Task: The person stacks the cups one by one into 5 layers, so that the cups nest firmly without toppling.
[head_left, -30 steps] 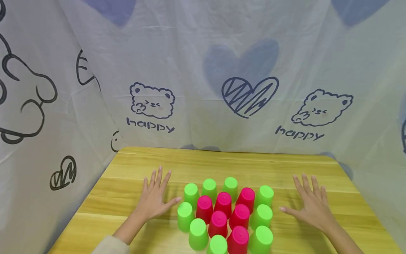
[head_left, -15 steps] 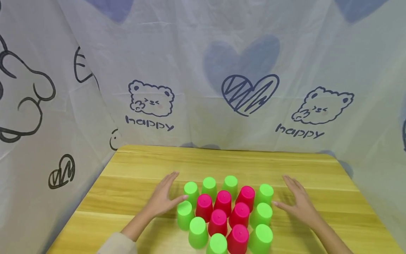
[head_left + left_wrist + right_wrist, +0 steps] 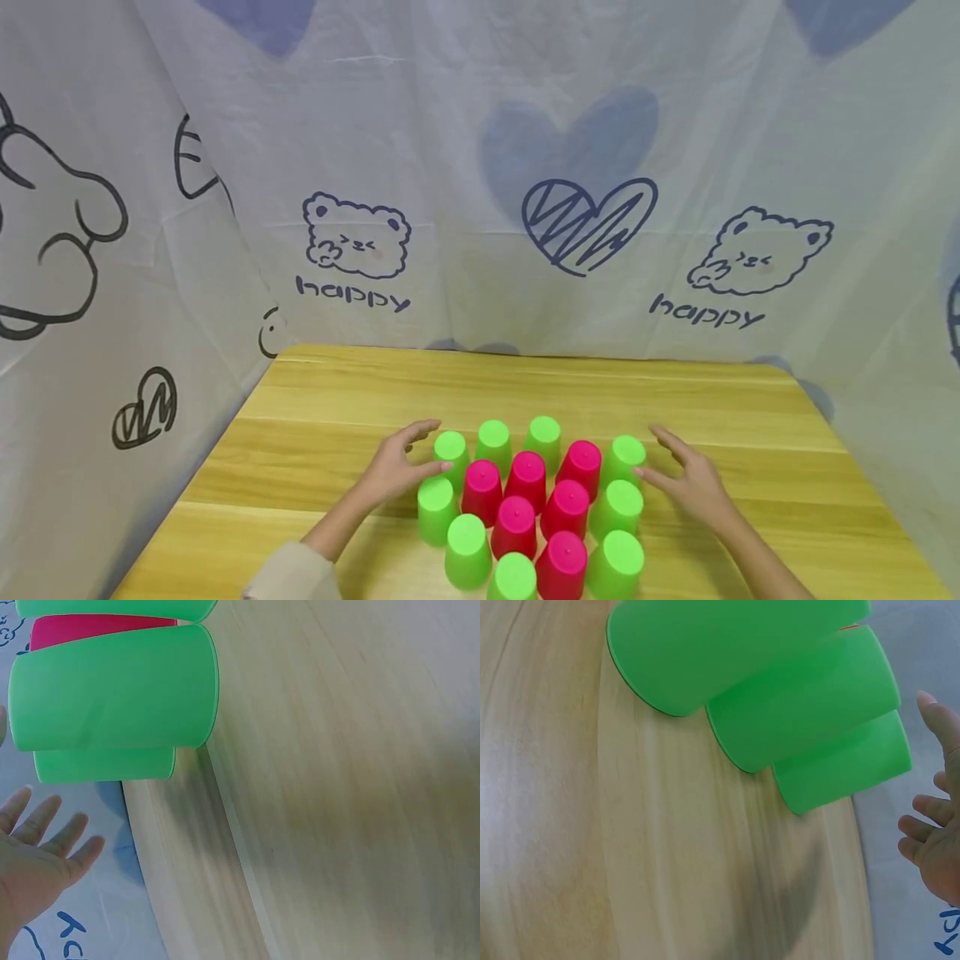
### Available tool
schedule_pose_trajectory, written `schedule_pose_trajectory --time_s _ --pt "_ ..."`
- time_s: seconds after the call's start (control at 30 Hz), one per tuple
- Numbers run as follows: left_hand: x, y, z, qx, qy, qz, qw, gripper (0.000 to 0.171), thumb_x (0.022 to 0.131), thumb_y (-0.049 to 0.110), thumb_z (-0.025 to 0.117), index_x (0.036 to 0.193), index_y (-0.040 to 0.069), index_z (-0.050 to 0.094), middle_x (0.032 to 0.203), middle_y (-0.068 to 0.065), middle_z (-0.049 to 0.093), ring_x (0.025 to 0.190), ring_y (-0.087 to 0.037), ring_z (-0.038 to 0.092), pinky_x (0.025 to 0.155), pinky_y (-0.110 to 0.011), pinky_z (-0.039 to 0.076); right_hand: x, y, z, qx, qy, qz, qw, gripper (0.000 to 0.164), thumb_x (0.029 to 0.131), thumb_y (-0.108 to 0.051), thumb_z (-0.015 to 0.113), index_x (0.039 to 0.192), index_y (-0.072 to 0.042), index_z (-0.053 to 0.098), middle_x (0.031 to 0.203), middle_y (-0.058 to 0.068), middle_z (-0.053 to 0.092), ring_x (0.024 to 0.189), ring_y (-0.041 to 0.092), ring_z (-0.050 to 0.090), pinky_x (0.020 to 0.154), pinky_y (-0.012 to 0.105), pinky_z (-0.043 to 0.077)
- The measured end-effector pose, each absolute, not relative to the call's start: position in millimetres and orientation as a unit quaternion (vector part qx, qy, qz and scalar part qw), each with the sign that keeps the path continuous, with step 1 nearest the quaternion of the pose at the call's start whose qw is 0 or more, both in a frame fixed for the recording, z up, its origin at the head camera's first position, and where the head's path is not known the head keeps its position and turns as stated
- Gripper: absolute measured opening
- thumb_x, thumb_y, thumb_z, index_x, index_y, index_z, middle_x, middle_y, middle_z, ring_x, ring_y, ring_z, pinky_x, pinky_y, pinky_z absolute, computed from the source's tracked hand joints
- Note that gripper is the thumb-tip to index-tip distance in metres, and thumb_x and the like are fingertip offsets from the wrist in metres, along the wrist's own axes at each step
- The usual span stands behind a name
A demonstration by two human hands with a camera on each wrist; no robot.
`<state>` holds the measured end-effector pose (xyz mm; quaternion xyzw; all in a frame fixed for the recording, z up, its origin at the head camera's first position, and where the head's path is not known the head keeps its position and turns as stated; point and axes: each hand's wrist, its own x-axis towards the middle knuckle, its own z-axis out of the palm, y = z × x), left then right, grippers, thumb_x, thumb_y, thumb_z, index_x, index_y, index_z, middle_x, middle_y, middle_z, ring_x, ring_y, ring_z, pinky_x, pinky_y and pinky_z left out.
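Observation:
In the head view, upturned green and red plastic cups stand close together on the wooden table. My left hand (image 3: 396,465) reaches beside the back-left green cup (image 3: 451,447), thumb in front of it and fingers bent near its far side. In the left wrist view a gap shows between that hand's fingers (image 3: 63,834) and the green cups (image 3: 112,694). Across the group, my right hand (image 3: 693,483) is near the back-right green cup (image 3: 627,454), its thumb and fingers apart. The right wrist view shows its fingers (image 3: 922,817) clear of the green cups (image 3: 844,761). Neither hand holds a cup.
Several red cups (image 3: 528,477) fill the middle of the group, and green ones such as the front cup (image 3: 514,577) edge it. Behind the wooden table (image 3: 360,383) hangs a white cloth (image 3: 465,292) with printed bears and hearts. Another cloth side (image 3: 202,275) borders the left.
Both hands have moved inward from the table's sides to the back corners of the cup group. Their spread fingers have turned and bent toward the cups. The cups have not moved.

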<state>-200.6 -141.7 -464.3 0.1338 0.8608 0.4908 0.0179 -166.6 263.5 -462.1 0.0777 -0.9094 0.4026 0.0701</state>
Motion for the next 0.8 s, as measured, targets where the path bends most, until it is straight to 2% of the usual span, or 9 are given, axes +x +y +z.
schedule_pose_trajectory --time_s 0.2,0.43,0.63,0.73,0.8 --pt "-205 -139 -469 0.130 0.845 0.519 0.028 0.057 0.075 0.019 0.077 0.125 0.003 0.054 0.127 -0.019 0.056 0.115 -0.037 0.054 0.098 -0.051 0.044 -171 260 -473 0.083 -0.889 0.445 0.071 0.063 0.082 -0.017 0.070 0.132 0.009 0.042 0.133 0.030 0.046 0.120 0.046 0.047 0.100 0.050 0.036" --pt "-210 -137 -473 0.145 0.837 0.527 0.033 0.057 0.075 0.017 0.076 0.124 -0.003 0.053 0.123 -0.022 0.058 0.113 -0.039 0.055 0.096 -0.050 0.046 -173 254 -480 0.066 -0.874 0.477 0.065 0.061 0.083 -0.017 0.069 0.131 0.008 0.043 0.131 0.027 0.049 0.119 0.042 0.048 0.101 0.047 0.038" --pt "-212 -135 -477 0.142 0.829 0.538 0.051 0.058 0.075 0.016 0.076 0.125 -0.003 0.053 0.123 -0.022 0.058 0.113 -0.039 0.055 0.094 -0.047 0.048 -175 252 -485 0.040 -0.866 0.494 0.064 0.058 0.082 -0.015 0.070 0.130 0.006 0.046 0.128 0.026 0.053 0.117 0.038 0.051 0.098 0.045 0.043" --pt "-212 -135 -478 0.142 0.823 0.547 0.056 0.058 0.075 0.015 0.076 0.125 -0.003 0.052 0.123 -0.023 0.057 0.112 -0.040 0.056 0.093 -0.046 0.050 -176 252 -486 0.035 -0.864 0.498 0.065 0.056 0.082 -0.015 0.070 0.129 0.005 0.048 0.127 0.025 0.054 0.111 0.016 0.057 0.097 0.042 0.045" --pt "-212 -134 -478 0.143 0.820 0.552 0.056 0.059 0.075 0.014 0.076 0.126 -0.004 0.052 0.123 -0.024 0.057 0.111 -0.040 0.056 0.092 -0.045 0.050 -176 252 -486 0.035 -0.862 0.502 0.065 0.055 0.081 -0.015 0.071 0.128 0.005 0.049 0.127 0.024 0.054 0.105 -0.003 0.054 0.097 0.041 0.045"
